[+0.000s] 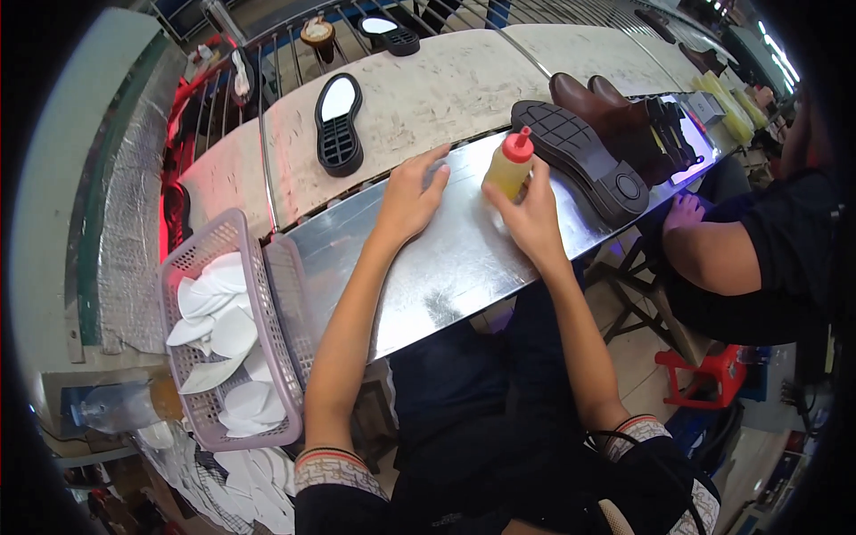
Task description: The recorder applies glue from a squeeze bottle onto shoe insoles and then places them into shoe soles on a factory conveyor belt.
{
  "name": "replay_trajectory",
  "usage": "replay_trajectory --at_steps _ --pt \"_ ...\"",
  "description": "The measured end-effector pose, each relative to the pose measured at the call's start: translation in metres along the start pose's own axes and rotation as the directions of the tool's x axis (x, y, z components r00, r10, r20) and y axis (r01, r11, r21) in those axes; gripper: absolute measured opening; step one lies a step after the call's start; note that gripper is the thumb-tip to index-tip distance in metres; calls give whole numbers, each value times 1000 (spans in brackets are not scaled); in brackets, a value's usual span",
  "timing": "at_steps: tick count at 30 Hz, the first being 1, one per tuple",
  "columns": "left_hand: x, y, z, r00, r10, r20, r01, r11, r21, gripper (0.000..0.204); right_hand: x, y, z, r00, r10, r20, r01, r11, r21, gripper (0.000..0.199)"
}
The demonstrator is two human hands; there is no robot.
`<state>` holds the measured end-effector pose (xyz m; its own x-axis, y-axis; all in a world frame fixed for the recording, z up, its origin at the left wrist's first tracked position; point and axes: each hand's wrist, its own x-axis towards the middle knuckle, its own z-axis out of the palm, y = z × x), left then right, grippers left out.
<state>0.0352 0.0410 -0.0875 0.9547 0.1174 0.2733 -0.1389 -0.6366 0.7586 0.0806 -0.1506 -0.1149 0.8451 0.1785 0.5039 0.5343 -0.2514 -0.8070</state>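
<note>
My right hand (533, 214) is wrapped around a small yellow squeeze bottle with a red nozzle cap (509, 166), standing upright on the shiny metal worktop (446, 267). My left hand (412, 196) rests flat on the same worktop just left of the bottle, fingers spread, holding nothing. A black shoe sole (580, 156) lies tread up right beside the bottle. Behind it stand brown leather boots (615, 116).
Another black sole with a white insole (340, 122) lies on the beige conveyor belt (428, 89). A lilac plastic basket (232, 330) of white insoles sits at my left. A seated person's arm (713, 254) is at the right, by a red stool (704, 374).
</note>
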Motion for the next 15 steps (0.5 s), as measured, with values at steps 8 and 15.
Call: replay_trajectory --at_steps 8,15 --pt "4 -30 0 965 -63 -253 -90 828 -553 45 77 -25 63 561 18 828 -676 588 445 40" --pt "-2 -14 -17 944 -251 -213 -26 587 -809 39 84 -16 99 332 -91 939 -840 424 339 46"
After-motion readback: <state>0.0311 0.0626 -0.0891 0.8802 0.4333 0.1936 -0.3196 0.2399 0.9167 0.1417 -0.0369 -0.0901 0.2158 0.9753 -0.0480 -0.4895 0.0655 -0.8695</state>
